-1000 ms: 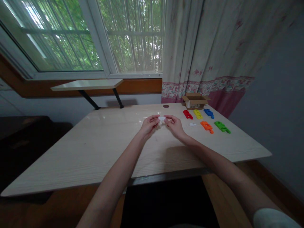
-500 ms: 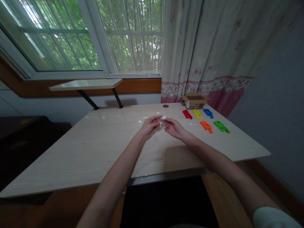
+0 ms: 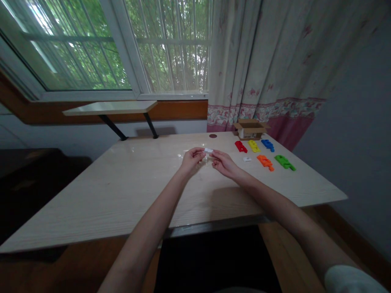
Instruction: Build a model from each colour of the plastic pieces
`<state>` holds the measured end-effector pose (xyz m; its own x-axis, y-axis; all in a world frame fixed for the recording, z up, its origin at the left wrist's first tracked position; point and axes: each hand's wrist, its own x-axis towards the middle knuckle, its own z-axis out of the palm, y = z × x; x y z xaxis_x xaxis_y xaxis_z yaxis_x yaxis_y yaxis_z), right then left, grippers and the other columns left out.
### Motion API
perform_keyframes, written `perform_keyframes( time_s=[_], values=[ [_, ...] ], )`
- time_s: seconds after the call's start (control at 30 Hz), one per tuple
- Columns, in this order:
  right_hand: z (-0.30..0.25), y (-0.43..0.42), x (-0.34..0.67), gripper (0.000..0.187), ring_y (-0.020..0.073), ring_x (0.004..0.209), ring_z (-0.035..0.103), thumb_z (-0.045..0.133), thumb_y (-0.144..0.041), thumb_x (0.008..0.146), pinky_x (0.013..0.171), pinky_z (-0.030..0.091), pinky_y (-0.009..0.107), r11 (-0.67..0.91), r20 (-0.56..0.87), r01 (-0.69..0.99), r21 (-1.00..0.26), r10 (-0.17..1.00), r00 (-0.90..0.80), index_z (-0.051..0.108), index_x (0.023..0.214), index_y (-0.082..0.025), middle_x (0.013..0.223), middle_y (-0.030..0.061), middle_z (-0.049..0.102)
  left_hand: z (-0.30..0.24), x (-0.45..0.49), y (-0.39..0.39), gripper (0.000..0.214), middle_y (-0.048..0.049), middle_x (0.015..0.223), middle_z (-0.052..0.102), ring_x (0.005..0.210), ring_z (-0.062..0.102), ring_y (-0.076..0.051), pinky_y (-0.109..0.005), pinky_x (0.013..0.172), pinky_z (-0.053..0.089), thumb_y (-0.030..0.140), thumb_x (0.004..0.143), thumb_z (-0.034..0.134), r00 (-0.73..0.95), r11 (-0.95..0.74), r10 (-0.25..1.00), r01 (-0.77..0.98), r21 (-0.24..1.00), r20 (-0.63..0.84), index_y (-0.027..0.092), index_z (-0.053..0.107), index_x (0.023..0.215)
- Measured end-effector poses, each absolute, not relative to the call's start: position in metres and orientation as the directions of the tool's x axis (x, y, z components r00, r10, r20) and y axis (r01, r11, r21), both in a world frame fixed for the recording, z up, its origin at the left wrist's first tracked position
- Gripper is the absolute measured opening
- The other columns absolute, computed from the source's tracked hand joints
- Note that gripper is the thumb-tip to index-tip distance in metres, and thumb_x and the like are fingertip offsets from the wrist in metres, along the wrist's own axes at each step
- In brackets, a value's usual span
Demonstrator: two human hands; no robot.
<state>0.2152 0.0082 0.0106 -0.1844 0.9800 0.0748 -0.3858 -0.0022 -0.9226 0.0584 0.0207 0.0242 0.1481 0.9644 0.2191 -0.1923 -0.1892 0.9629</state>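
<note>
A small white piece [image 3: 208, 150] is held above the table between my two hands; its exact kind is too small to make out. My left hand [image 3: 192, 160] pinches its left end, fingers closed. At the right end, my right hand [image 3: 224, 162] grips it between thumb and fingers. Another small white piece [image 3: 247, 159] lies on the table to the right of my hands. Beyond it are flat coloured plastic pieces: red [image 3: 241, 147], yellow [image 3: 253, 146], blue [image 3: 268, 145], orange [image 3: 265, 162] and green [image 3: 285, 162].
An open cardboard box [image 3: 250, 131] stands at the table's back right, by the curtain [image 3: 262, 73]. A raised shelf [image 3: 111, 107] on black legs is at the back left. A round dark disc [image 3: 213, 136] sits near the rear edge of the pale wooden table [image 3: 106, 195].
The white piece between my hands has turned and now shows as a longer strip lying across between the fingertips. My left fingers have shifted slightly. The pieces on the table have stayed put.
</note>
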Motion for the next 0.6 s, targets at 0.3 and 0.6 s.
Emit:
perform_keyframes(
  time_s=[0.3, 0.6],
  values=[
    [0.008, 0.016, 0.22, 0.03, 0.0079, 0.051, 0.046, 0.068, -0.039, 0.064, 0.049, 0.035, 0.022, 0.279, 0.28, -0.042, -0.96, 0.959, -0.048, 0.064, 0.085, -0.018, 0.069, -0.0012, 0.061, 0.029, 0.061, 0.018, 0.031, 0.0008, 0.056, 0.059, 0.05, 0.045, -0.008, -0.022, 0.049, 0.033, 0.034, 0.049, 0.078, 0.105, -0.195, 0.972, -0.149, 0.969, 0.212, 0.015, 0.065, 0.07],
    [0.03, 0.014, 0.231, 0.022, 0.0134, 0.063, 0.053, 0.063, -0.033, 0.073, 0.06, 0.041, 0.027, 0.553, 0.522, 0.382, -0.741, 0.831, -0.192, 0.068, 0.089, -0.02, 0.079, 0.0035, 0.068, 0.023, 0.055, 0.022, 0.029, -0.0019, 0.065, 0.062, 0.06, 0.051, -0.012, -0.024, 0.058, 0.037, 0.033, 0.052, 0.077, 0.113, -0.26, 0.955, -0.126, 0.957, 0.275, 0.014, 0.066, 0.071]
  ],
)
